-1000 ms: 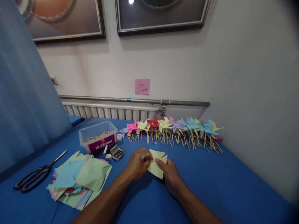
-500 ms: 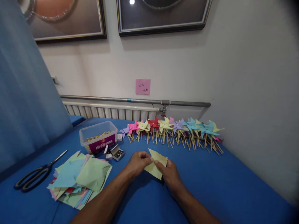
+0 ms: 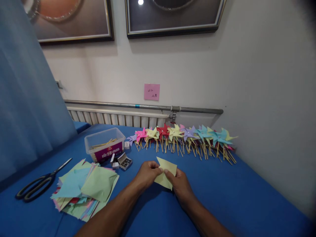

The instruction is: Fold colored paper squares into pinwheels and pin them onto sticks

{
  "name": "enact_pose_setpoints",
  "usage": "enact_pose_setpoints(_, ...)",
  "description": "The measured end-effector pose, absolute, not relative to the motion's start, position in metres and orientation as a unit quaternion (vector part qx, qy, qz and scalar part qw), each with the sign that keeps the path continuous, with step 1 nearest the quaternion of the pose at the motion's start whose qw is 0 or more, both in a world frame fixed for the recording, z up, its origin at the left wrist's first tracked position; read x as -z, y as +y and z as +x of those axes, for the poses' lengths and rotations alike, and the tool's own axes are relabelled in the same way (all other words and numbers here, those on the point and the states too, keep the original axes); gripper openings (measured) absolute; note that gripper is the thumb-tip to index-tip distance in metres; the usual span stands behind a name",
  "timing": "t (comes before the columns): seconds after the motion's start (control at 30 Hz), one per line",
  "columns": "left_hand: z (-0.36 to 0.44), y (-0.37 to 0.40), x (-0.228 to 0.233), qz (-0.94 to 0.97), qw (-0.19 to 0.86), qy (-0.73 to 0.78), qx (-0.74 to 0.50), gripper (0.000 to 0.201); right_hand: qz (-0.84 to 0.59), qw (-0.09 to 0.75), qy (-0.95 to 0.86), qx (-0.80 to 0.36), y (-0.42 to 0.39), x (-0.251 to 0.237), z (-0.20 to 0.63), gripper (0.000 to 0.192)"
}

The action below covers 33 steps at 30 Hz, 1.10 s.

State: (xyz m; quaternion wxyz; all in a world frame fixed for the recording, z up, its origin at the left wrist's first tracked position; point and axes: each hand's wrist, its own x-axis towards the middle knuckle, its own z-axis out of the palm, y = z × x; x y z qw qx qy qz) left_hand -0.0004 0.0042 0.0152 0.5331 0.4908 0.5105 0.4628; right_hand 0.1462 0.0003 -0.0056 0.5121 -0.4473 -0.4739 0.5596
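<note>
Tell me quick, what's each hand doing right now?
Left hand: pinching the yellow paper at its left edge.
Right hand: pinching the same paper.

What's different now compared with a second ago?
Very little. Both hands, left hand and right hand, still pinch the yellow paper; its upper flaps have been folded in closer. The paper stack, scissors and pinwheels lie as before.

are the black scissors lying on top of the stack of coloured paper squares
No, the black-handled scissors lie on the blue table, left of the stack of coloured paper squares and apart from it.
</note>
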Motion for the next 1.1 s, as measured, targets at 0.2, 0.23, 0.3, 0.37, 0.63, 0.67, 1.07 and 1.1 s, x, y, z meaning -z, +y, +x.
enact_pose_setpoints(0.2,0.001,0.007,-0.007,0.5,0.517,0.516,-0.465,0.02,-0.449,0.507,-0.485,-0.553,-0.005,-0.001,0.146,0.048)
enact_pose_setpoints(0.23,0.001,0.007,-0.007,0.498,0.517,0.516,-0.467,0.019,-0.446,0.507,-0.485,-0.556,-0.005,-0.002,0.146,0.048)
enact_pose_setpoints(0.3,0.002,0.007,-0.007,0.491,0.517,0.518,-0.472,0.019,-0.439,0.507,-0.486,-0.56,-0.006,-0.002,0.146,0.05)
enact_pose_setpoints(0.37,0.003,0.007,-0.007,0.482,0.52,0.519,-0.477,0.019,-0.437,0.508,-0.484,-0.562,-0.007,-0.003,0.145,0.051)
enact_pose_setpoints(0.63,0.003,0.007,-0.013,0.445,0.53,0.529,-0.492,0.018,-0.405,0.519,-0.466,-0.591,-0.004,-0.001,0.147,0.053)
enact_pose_setpoints(0.67,0.003,0.006,-0.014,0.444,0.53,0.529,-0.492,0.018,-0.397,0.525,-0.46,-0.596,-0.004,-0.001,0.147,0.051)
enact_pose_setpoints(1.07,0.005,0.005,-0.014,0.44,0.537,0.527,-0.491,0.021,-0.345,0.542,-0.391,-0.659,-0.009,-0.014,0.142,0.051)
enact_pose_setpoints(1.1,0.005,0.005,-0.014,0.437,0.541,0.525,-0.491,0.021,-0.346,0.542,-0.388,-0.66,-0.01,-0.015,0.142,0.051)
